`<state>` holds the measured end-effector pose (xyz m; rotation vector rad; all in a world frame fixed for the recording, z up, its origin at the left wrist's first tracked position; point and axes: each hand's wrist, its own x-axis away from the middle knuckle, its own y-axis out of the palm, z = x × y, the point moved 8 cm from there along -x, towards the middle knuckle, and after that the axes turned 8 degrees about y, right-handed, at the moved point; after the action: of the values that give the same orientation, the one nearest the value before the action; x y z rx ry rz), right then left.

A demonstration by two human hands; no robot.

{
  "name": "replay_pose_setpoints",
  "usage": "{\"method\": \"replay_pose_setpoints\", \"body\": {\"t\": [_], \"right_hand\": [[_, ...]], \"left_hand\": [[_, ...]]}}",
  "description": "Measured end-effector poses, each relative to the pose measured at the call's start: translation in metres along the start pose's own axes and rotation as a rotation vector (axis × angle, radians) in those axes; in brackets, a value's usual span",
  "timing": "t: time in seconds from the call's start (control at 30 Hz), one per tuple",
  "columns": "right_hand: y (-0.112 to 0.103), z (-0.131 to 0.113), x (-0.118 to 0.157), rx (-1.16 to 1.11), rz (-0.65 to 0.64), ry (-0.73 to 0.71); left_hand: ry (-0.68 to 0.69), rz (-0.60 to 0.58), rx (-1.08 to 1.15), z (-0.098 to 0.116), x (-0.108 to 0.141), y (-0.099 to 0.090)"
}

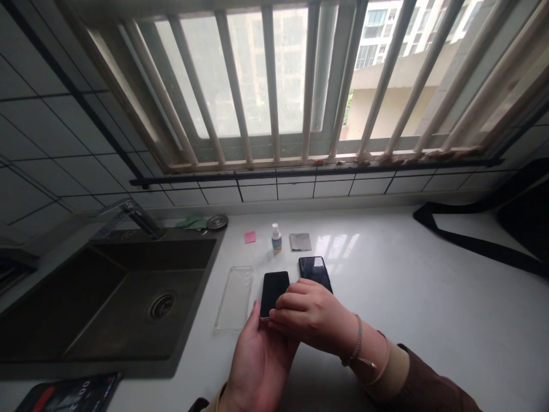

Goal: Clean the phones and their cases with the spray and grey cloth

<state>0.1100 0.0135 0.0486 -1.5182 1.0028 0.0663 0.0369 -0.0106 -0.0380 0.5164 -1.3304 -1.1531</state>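
A black-screened smartphone (273,292) is held above the counter, tilted a little, with its screen facing up. My left hand (259,366) supports it from below, thumb along its lower left edge. Over the phone's lower right part lies my right hand (304,309), its fingers curled and closed on the bottom edge; the right thumb is hidden. A clear phone case (235,298) lies flat to the left of the phone. Just behind my right hand, a second dark smartphone (314,271) rests on the counter, partly covered by that hand.
Behind the phones stand a small spray bottle (277,239), a pink paper square (250,237) and a grey square cloth or packet (300,242). A sink (189,297) with a faucet (141,219) is at left. A black strap (472,236) lies at right, below the barred window.
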Motion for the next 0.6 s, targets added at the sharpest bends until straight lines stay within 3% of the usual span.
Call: {"method": "replay_pose_setpoints", "body": {"t": [0.13, 0.33, 0.6], "right_hand": [[0.013, -0.001, 0.001, 0.049, -0.048, -0.025], [0.037, 0.000, 0.004, 0.083, -0.130, -0.029], [0.053, 0.018, 0.006, -0.101, -0.315, 0.196]], "left_hand": [[0.020, 0.027, -0.141, 0.003, 0.007, -0.009], [0.029, 0.201, -0.303, 0.018, 0.026, -0.032], [-0.037, 0.234, -0.240, 0.017, 0.029, -0.038]]}}
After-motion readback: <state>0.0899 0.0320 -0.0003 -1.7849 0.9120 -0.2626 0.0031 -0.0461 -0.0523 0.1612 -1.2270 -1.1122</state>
